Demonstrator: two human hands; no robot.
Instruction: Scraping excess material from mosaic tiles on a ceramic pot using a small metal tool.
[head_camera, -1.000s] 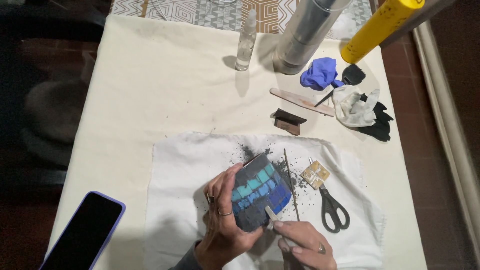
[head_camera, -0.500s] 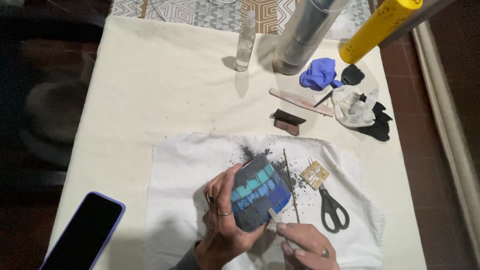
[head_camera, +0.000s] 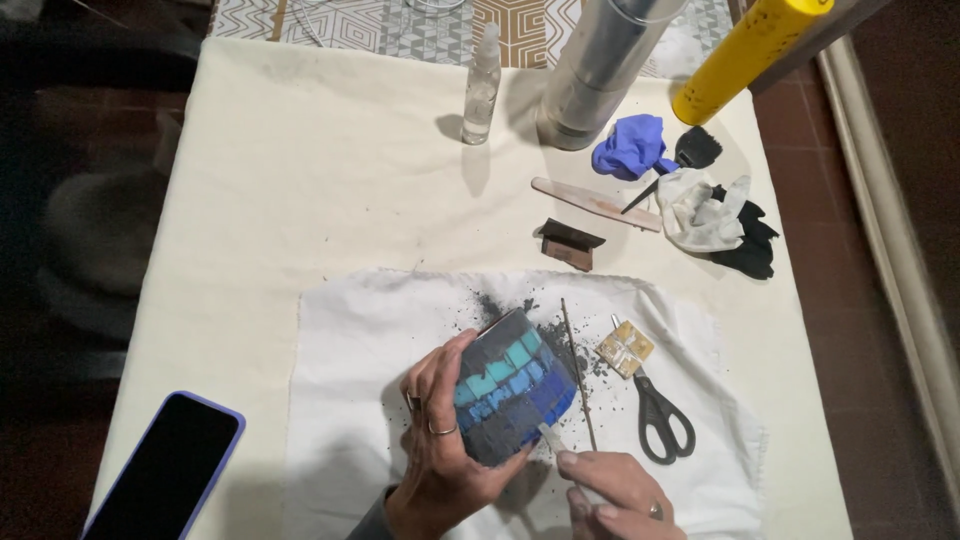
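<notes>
Where right hand (head_camera: 620, 490) leaves frame, its tool (head_camera: 553, 438) half hidden.

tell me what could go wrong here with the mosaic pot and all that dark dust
The left hand alone grips the mosaic pot while the right hand presses a small pale tool against it; a slip could chip a tile or jab a finger. Dark grit lies on the white cloth and might spread onto the cream table cover. The scissors sit close beside the right hand, so a wrist could catch them.
</notes>
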